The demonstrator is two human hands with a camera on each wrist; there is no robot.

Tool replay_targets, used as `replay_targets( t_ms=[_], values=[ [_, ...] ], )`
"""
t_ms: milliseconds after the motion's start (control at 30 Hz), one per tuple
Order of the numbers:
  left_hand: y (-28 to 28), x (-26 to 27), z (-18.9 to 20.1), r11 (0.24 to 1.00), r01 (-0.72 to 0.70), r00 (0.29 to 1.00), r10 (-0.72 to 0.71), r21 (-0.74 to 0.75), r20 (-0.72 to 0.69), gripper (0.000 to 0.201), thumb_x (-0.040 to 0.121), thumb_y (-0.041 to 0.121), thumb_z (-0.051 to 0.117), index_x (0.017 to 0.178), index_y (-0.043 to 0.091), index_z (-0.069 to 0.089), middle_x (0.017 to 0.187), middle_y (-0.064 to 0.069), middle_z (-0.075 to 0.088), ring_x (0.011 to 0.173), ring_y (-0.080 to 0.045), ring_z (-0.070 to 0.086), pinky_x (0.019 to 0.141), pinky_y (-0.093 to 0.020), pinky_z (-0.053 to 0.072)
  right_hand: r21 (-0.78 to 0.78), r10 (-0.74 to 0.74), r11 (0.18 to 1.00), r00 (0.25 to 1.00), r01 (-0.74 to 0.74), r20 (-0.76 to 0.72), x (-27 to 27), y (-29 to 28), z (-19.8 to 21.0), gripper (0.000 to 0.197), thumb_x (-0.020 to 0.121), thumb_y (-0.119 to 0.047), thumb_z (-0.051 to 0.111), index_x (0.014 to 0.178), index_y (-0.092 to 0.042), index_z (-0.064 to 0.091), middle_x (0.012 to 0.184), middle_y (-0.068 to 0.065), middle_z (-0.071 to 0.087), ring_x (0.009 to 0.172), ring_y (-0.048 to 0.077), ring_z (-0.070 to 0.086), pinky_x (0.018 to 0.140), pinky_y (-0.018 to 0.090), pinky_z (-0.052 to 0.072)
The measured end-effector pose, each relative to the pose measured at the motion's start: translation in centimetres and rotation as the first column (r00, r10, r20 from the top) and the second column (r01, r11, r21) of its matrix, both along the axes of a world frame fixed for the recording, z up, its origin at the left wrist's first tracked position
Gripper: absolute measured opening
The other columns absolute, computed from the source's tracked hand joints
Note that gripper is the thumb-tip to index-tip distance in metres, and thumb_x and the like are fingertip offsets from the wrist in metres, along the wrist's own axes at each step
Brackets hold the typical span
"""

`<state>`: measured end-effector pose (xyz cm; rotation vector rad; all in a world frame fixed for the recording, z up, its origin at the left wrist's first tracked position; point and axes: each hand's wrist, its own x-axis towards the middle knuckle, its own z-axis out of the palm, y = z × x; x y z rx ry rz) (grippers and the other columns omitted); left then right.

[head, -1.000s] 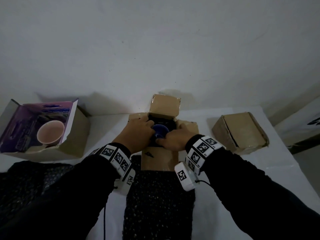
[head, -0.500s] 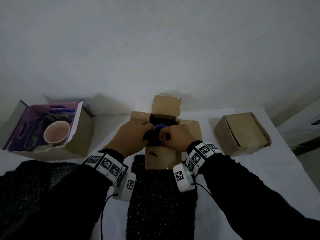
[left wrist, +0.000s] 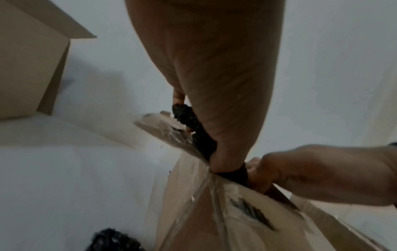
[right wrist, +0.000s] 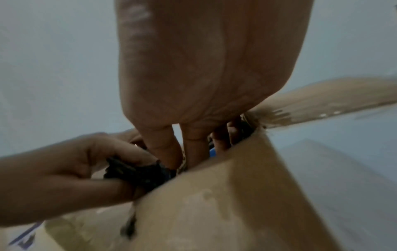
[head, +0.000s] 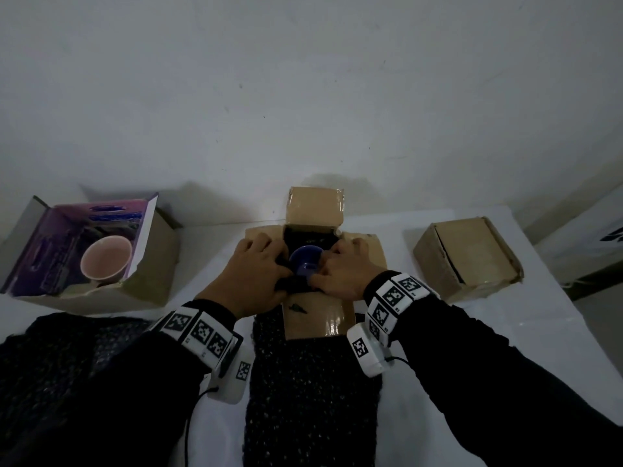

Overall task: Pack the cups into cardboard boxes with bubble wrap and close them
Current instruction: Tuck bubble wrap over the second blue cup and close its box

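Observation:
A blue cup (head: 305, 264) sits inside the open middle cardboard box (head: 317, 318), with black bubble wrap around it. The same wrap runs out under the box as a long black sheet (head: 313, 382) towards me. My left hand (head: 256, 274) is at the box's left edge and pinches a fold of the bubble wrap (left wrist: 193, 125) between thumb and fingers. My right hand (head: 347, 271) is at the right edge. Its fingers (right wrist: 193, 149) reach straight down into the box beside the cup (right wrist: 212, 152), and their tips are hidden.
At the left stands an open box (head: 151, 284) with a purple liner and a pink cup (head: 106, 261) inside. A closed cardboard box (head: 468, 254) lies at the right. More black bubble wrap (head: 67, 348) is heaped at the near left. The white table (head: 472, 332) ends at the wall.
Half a second ago both hands were close together over the cup. They have since parted slightly, and more of the blue cup shows between them.

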<state>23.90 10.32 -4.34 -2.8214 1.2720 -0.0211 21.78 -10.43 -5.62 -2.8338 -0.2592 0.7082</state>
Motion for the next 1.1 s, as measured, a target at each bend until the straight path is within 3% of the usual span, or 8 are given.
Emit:
replay_targets(
  t_ms=[133, 267, 333, 433, 500, 667, 833, 1100],
  values=[
    [0.1, 0.3, -0.3, 0.979, -0.14, 0.988, 0.129, -0.149, -0.084, 0.042, 0.07, 0.055, 0.051, 0.098, 0.03, 0.069, 0.106, -0.002, 0.052, 0.095, -0.026, 0.049, 0.069, -0.034, 0.045, -0.116, 0.033, 0.993, 0.999, -0.033, -0.005, -0.5, 0.4, -0.3, 0.054, 0.095, -0.052, 0.028, 0.123, -0.017, 0.058, 0.137, 0.002, 0.042, 0.13, 0.03, 0.025, 0.112, 0.058, 0.0],
    [0.2, 0.1, -0.6, 0.933, -0.264, 0.956, 0.218, -0.245, -0.199, 0.039, 0.074, 0.036, 0.073, 0.11, 0.025, 0.064, 0.109, -0.002, 0.051, 0.095, -0.024, 0.049, 0.073, -0.038, 0.051, -0.02, -0.049, 0.999, 0.997, 0.051, 0.06, 0.2, 0.5, 0.9, 0.026, 0.087, -0.051, 0.048, 0.084, -0.026, 0.058, 0.105, -0.001, 0.06, 0.118, 0.025, 0.04, 0.107, 0.056, 0.013],
    [0.3, -0.1, -0.9, 0.869, -0.357, 0.922, 0.269, -0.343, -0.277, 0.051, 0.071, 0.032, 0.075, 0.117, 0.025, 0.055, 0.114, 0.0, 0.05, 0.094, -0.021, 0.053, 0.073, -0.035, 0.051, 0.112, -0.053, 0.993, 0.989, 0.037, 0.141, 0.6, 0.3, 1.4, 0.013, 0.082, -0.044, 0.06, 0.08, -0.032, 0.065, 0.095, -0.007, 0.066, 0.107, 0.018, 0.05, 0.099, 0.047, 0.027],
    [0.4, -0.5, -1.3, 0.716, -0.511, 0.859, 0.398, -0.475, -0.322, 0.058, 0.066, 0.028, 0.081, 0.112, 0.017, 0.049, 0.106, -0.001, 0.05, 0.081, -0.02, 0.053, 0.066, -0.03, 0.045, 0.591, -0.109, 0.799, 0.993, 0.112, -0.041, 1.0, 0.0, 1.6, 0.027, 0.085, -0.023, 0.071, 0.112, -0.021, 0.069, 0.102, 0.0, 0.073, 0.089, 0.012, 0.067, 0.087, 0.035, 0.053],
    [0.2, -0.6, -1.5, 0.642, -0.601, 0.797, 0.444, -0.476, -0.408, 0.055, 0.068, 0.028, 0.082, 0.109, 0.015, 0.047, 0.092, 0.001, 0.054, 0.073, -0.017, 0.051, 0.06, -0.027, 0.04, 0.726, -0.121, 0.659, 0.981, 0.195, -0.153, 1.2, 0.0, 1.7, 0.034, 0.086, -0.016, 0.072, 0.119, -0.015, 0.065, 0.101, 0.009, 0.073, 0.076, 0.008, 0.069, 0.075, 0.023, 0.056],
    [0.7, -0.5, -2.2, 0.534, -0.674, 0.723, 0.336, -0.511, -0.603, 0.046, 0.072, 0.02, 0.082, 0.106, 0.018, 0.051, 0.084, 0.011, 0.059, 0.077, -0.005, 0.058, 0.058, -0.009, 0.041, 0.656, -0.231, 0.717, 0.968, 0.236, -0.097, 1.3, 1.7, -0.3, 0.032, 0.075, -0.016, 0.082, 0.104, -0.016, 0.068, 0.091, 0.002, 0.07, 0.078, 0.012, 0.066, 0.065, 0.023, 0.054],
    [2.2, -0.3, -2.3, 0.465, -0.708, 0.641, 0.107, -0.531, -0.76, 0.031, 0.083, 0.013, 0.074, 0.109, 0.018, 0.058, 0.107, 0.004, 0.067, 0.102, -0.003, 0.064, 0.088, -0.025, 0.054, 0.524, -0.319, 0.82, 0.944, 0.23, 0.086, 1.6, 3.5, -1.5, 0.026, 0.079, -0.006, 0.066, 0.101, -0.019, 0.066, 0.103, 0.002, 0.068, 0.094, 0.018, 0.061, 0.083, 0.032, 0.051],
    [0.9, -0.4, -2.1, 0.422, -0.736, 0.599, 0.038, -0.53, -0.8, 0.028, 0.087, -0.001, 0.061, 0.111, 0.012, 0.057, 0.111, 0.002, 0.062, 0.094, -0.01, 0.069, 0.072, -0.016, 0.053, 0.263, -0.333, 0.912, 0.943, 0.315, 0.024, 2.0, 4.6, -0.7, 0.014, 0.084, -0.029, 0.061, 0.087, -0.016, 0.066, 0.084, 0.0, 0.064, 0.076, 0.02, 0.059, 0.064, 0.03, 0.048]
  ],
)
